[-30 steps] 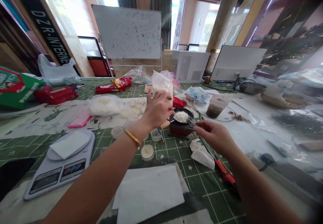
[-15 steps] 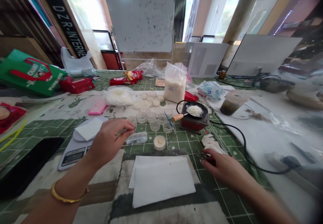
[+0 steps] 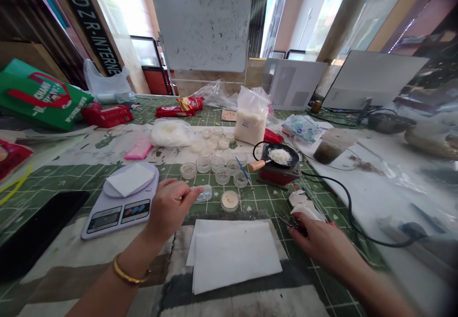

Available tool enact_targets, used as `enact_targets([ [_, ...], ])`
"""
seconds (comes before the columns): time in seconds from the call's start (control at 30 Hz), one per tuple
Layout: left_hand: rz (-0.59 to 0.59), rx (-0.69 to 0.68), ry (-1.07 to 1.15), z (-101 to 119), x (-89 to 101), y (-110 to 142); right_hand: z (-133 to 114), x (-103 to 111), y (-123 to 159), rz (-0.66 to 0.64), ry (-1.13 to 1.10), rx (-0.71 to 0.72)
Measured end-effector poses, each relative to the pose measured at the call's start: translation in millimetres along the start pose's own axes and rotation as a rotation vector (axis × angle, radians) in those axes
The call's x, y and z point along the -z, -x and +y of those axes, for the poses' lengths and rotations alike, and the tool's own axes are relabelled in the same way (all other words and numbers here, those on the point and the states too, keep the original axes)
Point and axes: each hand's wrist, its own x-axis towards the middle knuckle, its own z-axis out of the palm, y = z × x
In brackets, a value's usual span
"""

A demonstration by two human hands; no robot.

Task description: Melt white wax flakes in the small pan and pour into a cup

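Observation:
My left hand (image 3: 171,205) is closed at the left end of a small clear plastic case (image 3: 203,193), its thumb lying over it and its curled fingers partly hidden. My right hand (image 3: 315,233) pinches a small dark tool (image 3: 297,225) with thin metal tips, too blurred to name, beside a crumpled white wrapper (image 3: 304,205). Between the hands stands a small round jar of cream-coloured wax (image 3: 229,201) with dark specks on top. Nearer to me are stacked white paper sheets (image 3: 236,260).
Several clear round cups (image 3: 222,176) stand behind the case, a blue stick (image 3: 243,168) leaning among them. A black pan (image 3: 286,157) of white flakes sits on a small hotplate (image 3: 277,176), its black cable (image 3: 343,193) curving right. A kitchen scale (image 3: 121,207) lies left.
My left hand has come down onto the left end of the clear case and its fingers have closed. My right hand stays at the dark tool, and the view has shifted slightly.

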Motion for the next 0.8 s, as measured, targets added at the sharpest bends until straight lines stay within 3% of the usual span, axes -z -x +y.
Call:
enact_targets([
  [0.17,0.066,-0.047,0.026,-3,-5.6,4,-7,6,1,-0.036,-0.009,-0.029],
  [0.33,0.026,-0.042,0.03,-8,-4.1,3,-10,5,-2,-0.016,-0.022,-0.033],
  [0.4,-0.078,-0.025,-0.005,-7,-2.8,1,-8,0,-5,0.033,-0.029,-0.011],
  [0.63,-0.616,0.021,0.018,18,-14.5,-14,-2,-23,-16,0.149,-0.107,0.057],
  [0.8,-0.726,-0.058,0.006,27,-32.5,-25,5,-35,-18,0.186,-0.256,0.097],
])
